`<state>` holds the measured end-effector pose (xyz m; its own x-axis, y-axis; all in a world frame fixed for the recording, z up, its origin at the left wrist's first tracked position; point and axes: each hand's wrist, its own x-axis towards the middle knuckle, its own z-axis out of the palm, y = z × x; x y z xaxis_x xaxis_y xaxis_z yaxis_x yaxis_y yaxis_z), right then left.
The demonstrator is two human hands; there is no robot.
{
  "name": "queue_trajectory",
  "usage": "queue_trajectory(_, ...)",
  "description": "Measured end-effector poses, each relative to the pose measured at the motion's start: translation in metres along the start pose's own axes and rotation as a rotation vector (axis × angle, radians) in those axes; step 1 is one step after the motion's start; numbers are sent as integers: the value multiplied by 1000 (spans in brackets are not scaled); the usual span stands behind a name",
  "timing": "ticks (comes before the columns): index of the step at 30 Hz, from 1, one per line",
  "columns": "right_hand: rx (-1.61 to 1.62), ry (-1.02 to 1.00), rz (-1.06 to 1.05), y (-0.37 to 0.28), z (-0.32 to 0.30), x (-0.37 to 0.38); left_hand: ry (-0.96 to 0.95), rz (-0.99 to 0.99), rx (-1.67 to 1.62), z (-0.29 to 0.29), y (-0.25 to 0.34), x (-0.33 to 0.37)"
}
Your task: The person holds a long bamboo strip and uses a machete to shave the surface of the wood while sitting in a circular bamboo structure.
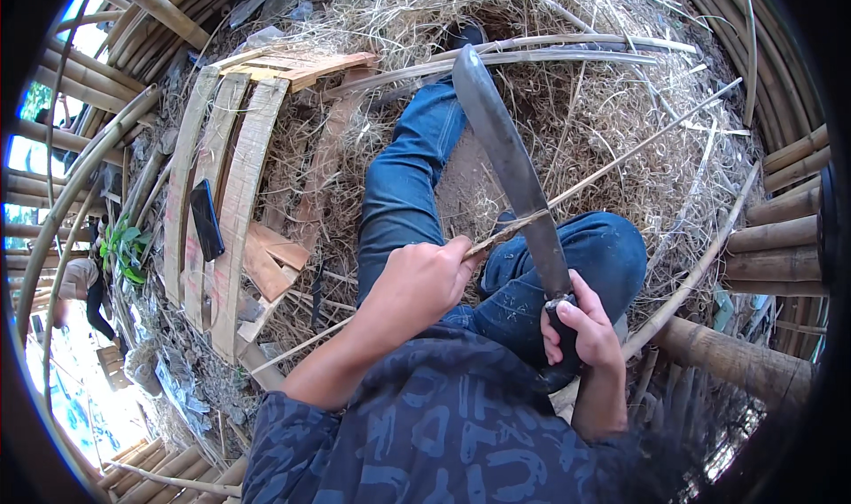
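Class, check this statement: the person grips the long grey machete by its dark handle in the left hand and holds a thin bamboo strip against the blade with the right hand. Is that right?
Not quite: the hands are swapped. In the head view, the right hand grips the long grey machete by its dark handle, and the left hand holds the thin bamboo strip against the blade.

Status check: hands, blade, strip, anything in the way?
Right hand gripping machete handle. Left hand pinching thin bamboo strip against the blade. Knees directly beneath the cut; phone aside on slats.
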<state>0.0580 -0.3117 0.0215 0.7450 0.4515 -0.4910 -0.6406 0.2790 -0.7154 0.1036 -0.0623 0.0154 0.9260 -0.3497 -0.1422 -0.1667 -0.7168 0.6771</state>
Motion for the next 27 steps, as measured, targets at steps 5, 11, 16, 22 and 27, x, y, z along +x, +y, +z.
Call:
queue_trajectory(5, 93, -41, 28, 2, -3, 0, -14, -25, -42, 3, 1, 0)
queue_trajectory(11, 63, 14, -26, 3, 1, 1, -7, -33, -73, 6, 1, -3)
queue_trajectory(16, -211, 85, -18, 3, 11, -1, 2, -39, 12, -1, 0, -8)
queue_trajectory(22, 38, 13, 40, 2, 8, 1, 8, -53, 83, 0, 2, -5)
queue_trajectory(27, 143, -46, 94, 7, 6, 2, -15, -41, 26, 8, 5, -7)
